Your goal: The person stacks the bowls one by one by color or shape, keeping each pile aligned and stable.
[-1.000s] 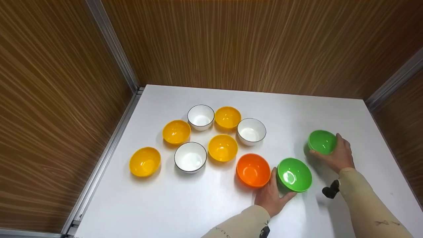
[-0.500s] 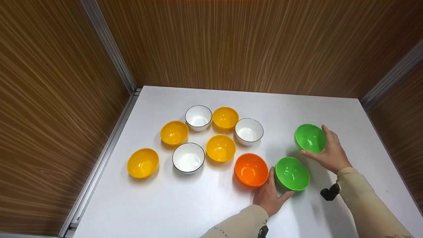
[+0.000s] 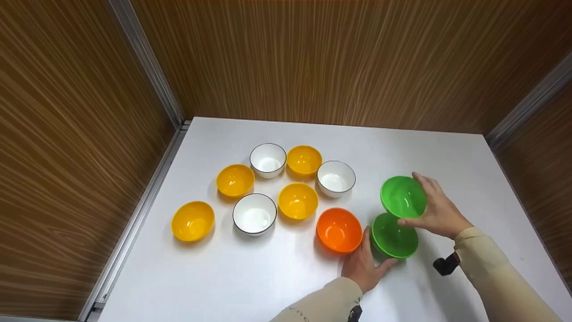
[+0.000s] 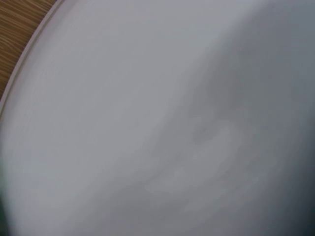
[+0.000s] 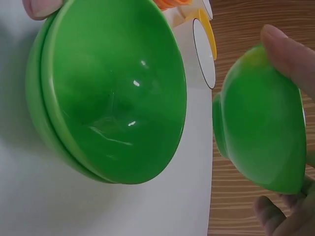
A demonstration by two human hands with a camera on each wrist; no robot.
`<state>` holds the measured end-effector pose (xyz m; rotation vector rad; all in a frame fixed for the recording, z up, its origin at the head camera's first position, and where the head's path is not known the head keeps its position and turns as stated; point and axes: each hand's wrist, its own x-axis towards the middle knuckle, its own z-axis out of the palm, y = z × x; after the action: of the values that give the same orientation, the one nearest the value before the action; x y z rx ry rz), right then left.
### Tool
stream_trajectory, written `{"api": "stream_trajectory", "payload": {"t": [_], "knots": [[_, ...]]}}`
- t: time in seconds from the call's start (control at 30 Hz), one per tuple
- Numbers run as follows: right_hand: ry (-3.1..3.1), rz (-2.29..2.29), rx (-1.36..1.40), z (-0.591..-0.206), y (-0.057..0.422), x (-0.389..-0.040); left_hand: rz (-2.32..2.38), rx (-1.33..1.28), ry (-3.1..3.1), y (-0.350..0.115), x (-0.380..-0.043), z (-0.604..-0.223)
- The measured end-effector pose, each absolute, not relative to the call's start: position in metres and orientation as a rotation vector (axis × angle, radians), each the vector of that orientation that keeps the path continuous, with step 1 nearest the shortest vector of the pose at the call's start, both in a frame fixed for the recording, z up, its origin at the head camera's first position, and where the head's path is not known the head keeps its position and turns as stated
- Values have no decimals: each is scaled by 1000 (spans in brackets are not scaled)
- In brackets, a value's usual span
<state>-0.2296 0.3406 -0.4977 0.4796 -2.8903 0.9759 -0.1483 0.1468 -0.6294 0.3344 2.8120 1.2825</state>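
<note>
In the head view my right hand (image 3: pixel 440 210) holds a green bowl (image 3: pixel 402 196) by its side, thumb near me and fingers at the far side. This bowl is in the air above the far edge of a nested green stack (image 3: pixel 394 241). The right wrist view shows two rims on that stack (image 5: pixel 113 98), with the held bowl (image 5: pixel 261 123) apart from it. My left hand (image 3: pixel 363 266) grips the stack low on its near left side, thumb in front and fingers between it and an orange bowl (image 3: pixel 339 230). The left wrist view shows mainly blurred white tabletop (image 4: pixel 98 98).
Left of the orange bowl stand several yellow bowls (image 3: pixel 298 201) and three white bowls with dark rims (image 3: pixel 254 214), all upright. The white table (image 3: pixel 214 277) is bounded by wood-grain panels (image 3: pixel 313 67) at the back and sides, with a metal rail (image 3: pixel 129 241) along the left.
My right hand has carried its green bowl leftward from the right part of the table to above the green stack. The left hand has stayed at the stack.
</note>
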Motion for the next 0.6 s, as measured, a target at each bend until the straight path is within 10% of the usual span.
{"api": "stream_trajectory", "payload": {"t": [0.6], "knots": [[-3078,1106,684,-501,336,-217,1263,351,2817,145,-148,-628]]}}
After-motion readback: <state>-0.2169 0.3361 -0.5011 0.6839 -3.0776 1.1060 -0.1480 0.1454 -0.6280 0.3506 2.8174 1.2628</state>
